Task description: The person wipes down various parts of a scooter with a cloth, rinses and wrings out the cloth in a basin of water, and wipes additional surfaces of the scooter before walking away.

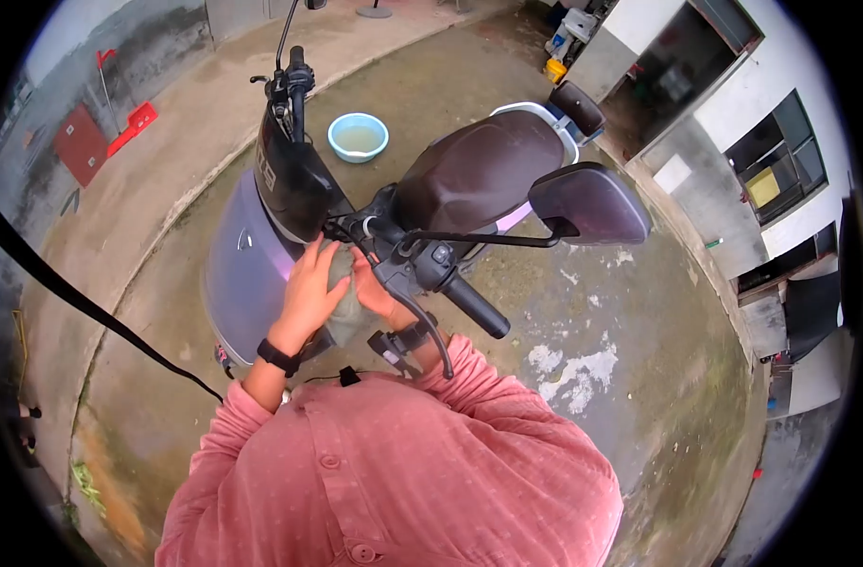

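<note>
- Dustpan: red, lay near the wall at far left.
- Front panel of the scooter stood just left of both hands, ahead of the person.
- Left hand: fingers extended and parted, tips at the lower edge of the black cowl; no grip was seen.
- Basin: pale blue, held cloudy liquid on the ground beyond the scooter.
- Right hand: partly hidden beneath the handlebar; finger closure could not be told.
- Step in hand, as judged: close two-handed work below the cowl.
- Next move, as judged, called for keeping the right wrist clear of the brake lever.
</note>
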`<state>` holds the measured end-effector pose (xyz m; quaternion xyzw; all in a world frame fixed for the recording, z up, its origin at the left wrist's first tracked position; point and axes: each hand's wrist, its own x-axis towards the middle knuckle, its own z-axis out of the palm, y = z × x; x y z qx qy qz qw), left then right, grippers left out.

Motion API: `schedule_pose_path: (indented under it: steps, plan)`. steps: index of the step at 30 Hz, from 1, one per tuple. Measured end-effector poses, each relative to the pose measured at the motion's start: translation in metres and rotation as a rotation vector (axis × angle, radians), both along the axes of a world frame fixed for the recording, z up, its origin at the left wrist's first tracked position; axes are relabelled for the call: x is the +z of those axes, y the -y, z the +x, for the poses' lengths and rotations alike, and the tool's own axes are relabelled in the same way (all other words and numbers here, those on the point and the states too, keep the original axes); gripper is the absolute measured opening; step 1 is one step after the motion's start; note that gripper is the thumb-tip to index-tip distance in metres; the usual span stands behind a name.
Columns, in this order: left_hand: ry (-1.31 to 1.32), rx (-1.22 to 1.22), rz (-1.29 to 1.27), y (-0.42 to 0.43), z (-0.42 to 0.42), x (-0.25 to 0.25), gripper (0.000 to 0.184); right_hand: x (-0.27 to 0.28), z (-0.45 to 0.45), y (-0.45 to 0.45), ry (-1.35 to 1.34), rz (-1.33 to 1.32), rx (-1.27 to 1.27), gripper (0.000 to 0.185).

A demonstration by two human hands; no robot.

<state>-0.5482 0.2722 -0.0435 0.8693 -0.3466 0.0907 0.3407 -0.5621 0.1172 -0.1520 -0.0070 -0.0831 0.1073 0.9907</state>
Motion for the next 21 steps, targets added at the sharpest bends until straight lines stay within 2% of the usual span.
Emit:
schedule_pose_path:
  steps: [2, 4, 6, 7, 8, 9, 10, 12, 14, 15, 17, 18, 19, 20, 21]
  plan:
    - [-0.031, 0.008, -0.018, -0.004, -0.001, 0.001, 0.046, 0.034, -0.007, -0.008, -0.088, -0.388, -0.016, 0.033]
    - [-0.073, 0.023, -0.013, -0.004, 0.001, 0.002, 0.042, 0.056, -0.012, -0.009, -0.107, -0.485, -0.030, 0.035]
    - [-0.242, 0.173, -0.151, -0.005, -0.001, 0.003, 0.035, 0.060, -0.009, -0.010, -0.379, -1.059, -0.170, 0.040]
    - [-0.293, 0.238, -0.250, -0.002, -0.005, 0.010, 0.028, 0.082, -0.013, -0.009, -0.201, -1.501, -0.398, 0.042]
    - [-0.292, 0.248, -0.246, 0.000, -0.008, 0.007, 0.028, 0.071, -0.008, -0.005, -0.195, -1.496, -0.389, 0.042]
    - [-0.150, 0.307, -0.318, 0.002, -0.009, 0.000, 0.026, 0.051, -0.001, 0.000, 0.052, -1.898, -0.649, 0.042]
    - [-0.006, 0.364, -0.388, 0.004, -0.011, -0.006, 0.024, 0.049, 0.002, -0.002, 0.166, -2.034, -0.757, 0.043]
    - [0.006, 0.412, -0.423, 0.008, -0.011, -0.007, 0.020, 0.044, 0.006, -0.006, 0.362, -2.298, -1.040, 0.045]
    - [0.169, 0.398, -0.430, 0.010, -0.006, -0.007, 0.022, 0.040, 0.011, -0.008, 0.335, -2.230, -0.941, 0.036]
    - [0.171, 0.409, -0.429, 0.012, -0.003, -0.009, 0.022, 0.042, 0.013, -0.008, 0.331, -2.206, -0.907, 0.033]
    - [0.071, 0.333, -0.213, 0.014, 0.000, -0.016, 0.029, 0.065, 0.012, -0.016, 0.194, -2.670, -0.856, 0.015]
    - [0.077, 0.353, -0.211, 0.014, 0.002, -0.025, 0.029, 0.063, 0.014, -0.020, 0.221, -2.661, -0.855, 0.015]
    - [0.211, 0.367, -0.096, 0.015, 0.005, -0.033, 0.035, 0.057, 0.015, -0.023, 0.099, -2.446, -0.895, 0.010]
    - [0.342, 0.376, 0.022, 0.014, 0.007, -0.039, 0.041, 0.050, 0.015, -0.024, -0.017, -2.230, -0.917, 0.013]
    - [0.217, 0.316, 0.053, 0.012, 0.007, -0.033, 0.044, 0.047, 0.016, -0.020, 0.107, -2.289, -0.958, 0.018]
